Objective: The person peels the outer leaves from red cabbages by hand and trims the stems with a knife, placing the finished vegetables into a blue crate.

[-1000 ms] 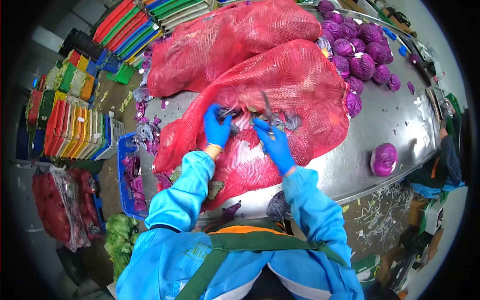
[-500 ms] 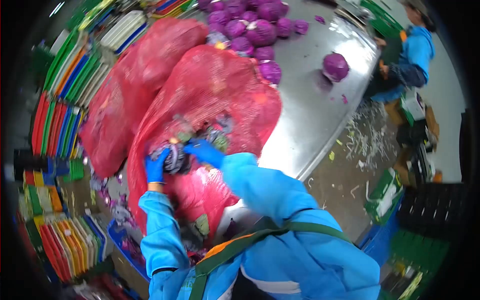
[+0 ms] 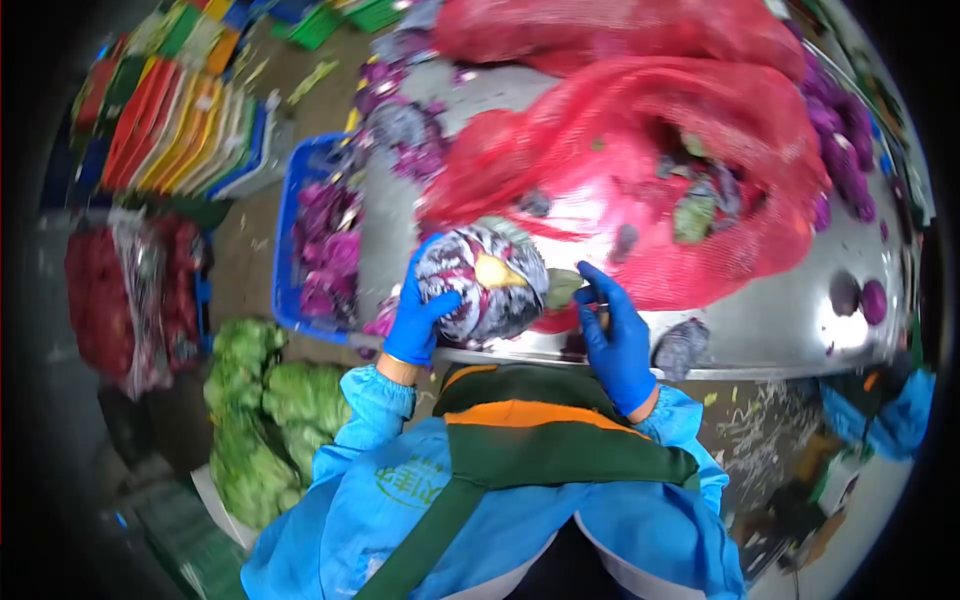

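Observation:
My left hand [image 3: 420, 312], in a blue glove, grips a large red cabbage [image 3: 480, 284] from its left side. The pale stem end of the cabbage faces up. To its right is my right hand [image 3: 617, 345], also gloved, with bent fingers around something small that I cannot make out. It is apart from the cabbage. A green leaf [image 3: 564, 288] lies between the cabbage and my right hand, and a dark loose leaf [image 3: 682, 348] is on the table's edge. Behind, an open red mesh bag [image 3: 770, 225] has leaves at its mouth.
The metal table [image 3: 385, 215] holds another red mesh bag [image 3: 600, 30] and purple cabbages [image 3: 848, 150] on the right. A blue crate [image 3: 287, 250] of purple leaves stands left, near green heads [image 3: 235, 440] and stacked coloured crates [image 3: 180, 125]. A person in blue [image 3: 900, 415] is at far right.
The view has turned and shifted. The cabbage is now out of the mesh bag, held in my left hand near the table's front edge, and my right hand is apart from it.

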A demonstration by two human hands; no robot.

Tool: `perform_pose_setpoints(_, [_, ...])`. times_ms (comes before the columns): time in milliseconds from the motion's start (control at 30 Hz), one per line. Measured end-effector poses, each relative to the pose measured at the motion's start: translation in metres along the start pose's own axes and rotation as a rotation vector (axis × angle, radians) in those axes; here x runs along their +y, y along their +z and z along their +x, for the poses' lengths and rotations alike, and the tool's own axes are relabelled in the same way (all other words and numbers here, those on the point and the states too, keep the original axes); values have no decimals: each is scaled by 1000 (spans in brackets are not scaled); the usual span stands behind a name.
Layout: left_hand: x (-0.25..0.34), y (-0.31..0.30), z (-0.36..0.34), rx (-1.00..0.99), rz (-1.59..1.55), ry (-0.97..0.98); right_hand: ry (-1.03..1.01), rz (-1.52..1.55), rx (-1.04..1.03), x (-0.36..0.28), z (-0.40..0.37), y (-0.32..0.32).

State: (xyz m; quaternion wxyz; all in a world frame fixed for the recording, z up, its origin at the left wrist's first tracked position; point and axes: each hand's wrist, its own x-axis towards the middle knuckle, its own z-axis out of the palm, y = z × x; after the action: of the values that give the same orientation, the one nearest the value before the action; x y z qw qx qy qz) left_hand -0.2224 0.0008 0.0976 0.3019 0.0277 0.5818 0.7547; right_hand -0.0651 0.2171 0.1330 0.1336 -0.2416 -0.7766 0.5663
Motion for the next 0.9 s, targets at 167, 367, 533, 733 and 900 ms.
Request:
perform_pose_setpoints(167, [26,-106,-18,358,201,148,-218,-195,-415,-11,9,154])
perform_pose_setpoints(367, [-13,-156,8,505,19,-54,-200,-390,-437,10,23,218])
perform_pose_setpoints(533, [-7,-154,15,442,5,-89,-200,-470,-418,1,21,218])
perform_pose_setpoints(733, [-10,-156,30,384,93,-90,-200,-476,-374,-1,29,210])
perform_pose_setpoints(900, [-11,-157,36,401,128,-136,-227,-490,-423,10,52,208])
